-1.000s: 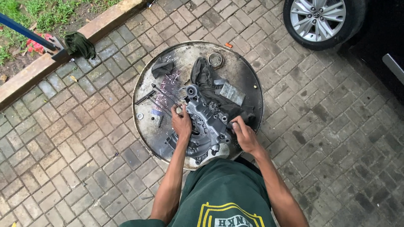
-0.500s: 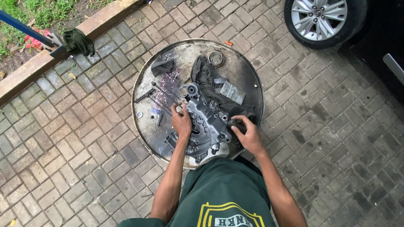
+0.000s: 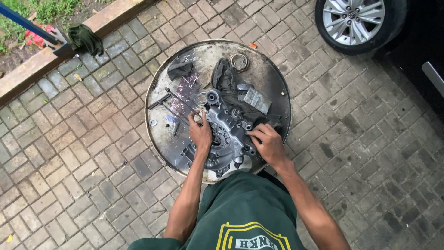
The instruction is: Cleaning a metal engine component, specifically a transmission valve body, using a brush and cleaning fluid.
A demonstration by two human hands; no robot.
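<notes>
A grey cast-metal engine casing (image 3: 226, 132) lies on a round, dirty metal tray (image 3: 273, 83) set on brick paving. My left hand (image 3: 200, 133) rests on the casing's left edge, fingers curled on its rim near a thin rod. My right hand (image 3: 267, 143) presses on the casing's right side, fingers bent over a small part I cannot make out. A dark rag (image 3: 225, 76) lies just beyond the casing.
On the tray lie another dark cloth (image 3: 179, 69), a round bearing ring (image 3: 239, 61), a flat grey block (image 3: 257, 100) and thin rods (image 3: 163, 99). A car wheel (image 3: 356, 21) stands at the top right. A kerb, a green cloth (image 3: 84, 39) and a blue pole (image 3: 27, 23) sit top left.
My right hand has shifted left onto the casing's right side. My left hand stays on the casing's left edge.
</notes>
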